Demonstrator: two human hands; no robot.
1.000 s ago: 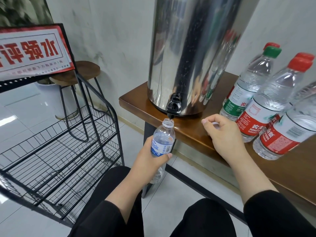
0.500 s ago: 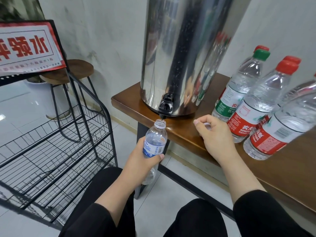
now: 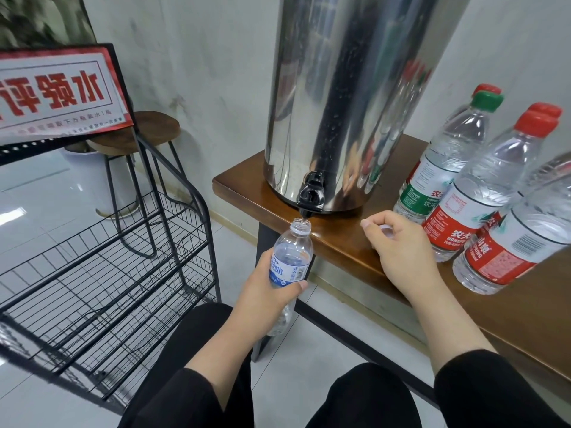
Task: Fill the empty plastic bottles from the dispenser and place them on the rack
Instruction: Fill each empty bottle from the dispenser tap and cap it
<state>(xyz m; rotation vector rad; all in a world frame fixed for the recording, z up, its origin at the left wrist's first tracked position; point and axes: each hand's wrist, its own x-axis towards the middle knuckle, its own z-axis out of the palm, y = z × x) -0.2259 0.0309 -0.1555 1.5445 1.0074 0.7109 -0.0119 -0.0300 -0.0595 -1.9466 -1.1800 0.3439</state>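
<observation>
Small uncapped clear bottle [image 3: 290, 261], blue label, upright, mouth just under black tap [image 3: 311, 196] of steel dispenser [image 3: 349, 100]. Capped bottles [image 3: 482, 193] stand right. Black wire rack [image 3: 102, 261] left.

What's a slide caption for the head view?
Left hand holds an uncapped blue-label bottle under the steel dispenser's black tap.

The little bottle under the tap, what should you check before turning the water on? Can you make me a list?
1. Mouth of the little bottle sits right under the tap: ok.
2. Cap is off the bottle: ok.
3. Left hand grips the bottle firmly around its label: ok.
4. Bottle is upright: not ok, it leans a bit.
5. Right hand is on the tap lever: not ok, it rests on the table edge pinching a small white thing, probably the cap.
6. Wire rack has room for the bottle: ok.
</observation>
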